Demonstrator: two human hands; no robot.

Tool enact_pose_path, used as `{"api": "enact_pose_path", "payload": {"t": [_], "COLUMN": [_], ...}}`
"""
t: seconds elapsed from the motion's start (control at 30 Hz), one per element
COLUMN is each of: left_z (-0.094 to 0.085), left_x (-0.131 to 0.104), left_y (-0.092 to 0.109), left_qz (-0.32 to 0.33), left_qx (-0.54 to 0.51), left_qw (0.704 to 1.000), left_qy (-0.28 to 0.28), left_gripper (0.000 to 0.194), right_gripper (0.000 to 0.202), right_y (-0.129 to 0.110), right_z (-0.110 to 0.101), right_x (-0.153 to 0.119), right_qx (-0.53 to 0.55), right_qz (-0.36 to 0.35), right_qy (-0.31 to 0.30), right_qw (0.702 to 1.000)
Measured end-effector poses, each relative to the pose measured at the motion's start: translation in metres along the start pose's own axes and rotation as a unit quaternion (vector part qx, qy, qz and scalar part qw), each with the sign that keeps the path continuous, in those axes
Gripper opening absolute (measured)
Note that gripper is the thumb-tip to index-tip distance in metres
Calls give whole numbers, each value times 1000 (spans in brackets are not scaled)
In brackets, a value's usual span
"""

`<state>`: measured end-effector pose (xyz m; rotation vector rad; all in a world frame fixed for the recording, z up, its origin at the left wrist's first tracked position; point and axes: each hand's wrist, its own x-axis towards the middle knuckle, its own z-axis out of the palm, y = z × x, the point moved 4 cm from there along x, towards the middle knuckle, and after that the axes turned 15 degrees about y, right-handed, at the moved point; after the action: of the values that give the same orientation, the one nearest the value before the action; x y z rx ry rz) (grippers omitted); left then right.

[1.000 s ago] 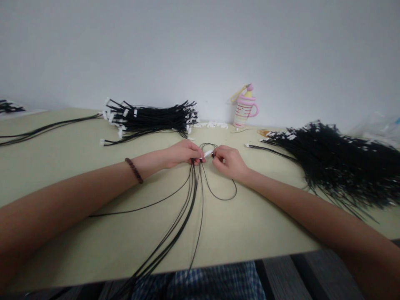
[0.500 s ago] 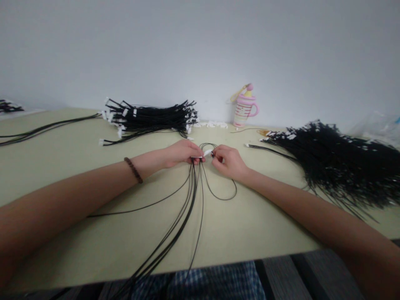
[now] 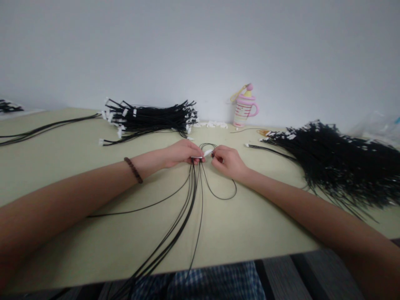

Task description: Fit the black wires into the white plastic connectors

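Observation:
My left hand (image 3: 185,152), with a dark bead bracelet on its wrist, is closed on a flat white connector (image 3: 196,157). Several thin black wires (image 3: 188,212) hang from that connector and run over the table's front edge. Just right of it, a small white piece (image 3: 208,153) sticks out between my hands. My right hand (image 3: 229,161) is closed in a pinch by a dark wire end at its fingertips. One black wire makes a loop (image 3: 225,199) below my right hand. Exactly how the small white piece is held is hidden by my fingers.
A bundle of black cables with white connectors (image 3: 150,118) lies at the back left. To the right spreads a large black wire heap (image 3: 340,166). A pink-and-white cup (image 3: 243,110) stands by the wall near loose white connectors (image 3: 212,124). A clear plastic bag (image 3: 379,127) lies far right.
My right hand and its fingertips have shifted very slightly. The left hand, the connector and the hanging wires look almost unchanged.

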<state>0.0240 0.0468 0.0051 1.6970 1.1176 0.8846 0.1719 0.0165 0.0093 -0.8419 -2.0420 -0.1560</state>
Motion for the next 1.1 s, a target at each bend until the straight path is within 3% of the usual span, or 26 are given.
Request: {"api": "enact_pose_path", "payload": {"t": [0.43,0.67,1.1], "left_z": [0,2,1], "left_x": [0,-2,-1], "left_y": [0,4,2], "left_qz": [3,4,6], "left_qx": [-1,8,12], "left_qw": [1000,1000,1000], "left_qy": [4,1,0], "left_gripper": [9,11,12], "right_gripper": [18,17,13], "right_y": [1,-2,-7], "right_z": [0,-5,-3], "right_x": [0,-1,0], "right_qx": [-4,30,23], "right_qz": [2,-19,-44], "right_qy": [1,52,14], "right_qw": [1000,998,999]}}
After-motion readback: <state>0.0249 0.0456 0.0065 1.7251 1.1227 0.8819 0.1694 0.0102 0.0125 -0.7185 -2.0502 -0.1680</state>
